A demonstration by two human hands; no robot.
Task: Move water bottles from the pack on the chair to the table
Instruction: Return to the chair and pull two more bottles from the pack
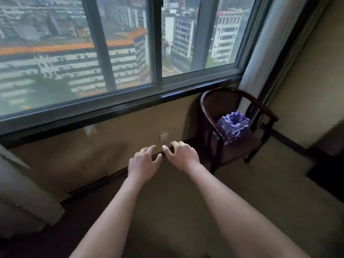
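Observation:
A pack of water bottles (232, 126) wrapped in purple-and-white plastic sits on the seat of a dark wooden armchair (260, 107) in the room's right corner, under the window. My left hand (144, 162) and my right hand (183, 154) are stretched out side by side in mid-air, to the left of the chair and well short of the pack. Both hands hold nothing, with fingers apart and slightly curled. No table shows in this view.
A wide window (156, 53) runs along the wall ahead. A wall socket (163, 137) sits low under it. A pale curtain (264, 53) hangs behind the chair. A light upholstered edge (22, 192) stands at the left, dark furniture (327, 157) at the right, carpet below.

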